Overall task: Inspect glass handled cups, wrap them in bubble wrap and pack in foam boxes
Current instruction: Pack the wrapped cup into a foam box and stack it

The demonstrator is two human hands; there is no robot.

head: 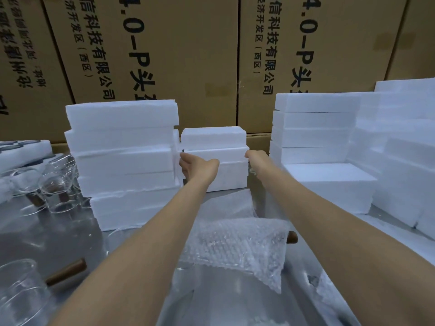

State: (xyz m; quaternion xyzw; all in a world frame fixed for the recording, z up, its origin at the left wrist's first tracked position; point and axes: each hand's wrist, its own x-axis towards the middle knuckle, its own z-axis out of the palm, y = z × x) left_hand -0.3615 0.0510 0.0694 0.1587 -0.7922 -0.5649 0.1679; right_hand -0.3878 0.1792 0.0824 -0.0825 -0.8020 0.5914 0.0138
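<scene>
now both hands, left hand [196,167] and right hand [257,161], grip a foam box [226,156]; fingers curled round its ends.

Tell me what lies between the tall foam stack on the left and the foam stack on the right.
In the head view, a short foam box stack, which the left hand and right hand grip.

On the worktop [70,243], foam box stacks [122,147] stand left, centre and right, before cardboard cartons [188,55]. Glass handled cups [54,184] sit far left; a bubble-wrapped cup [237,245] lies nearest.
</scene>
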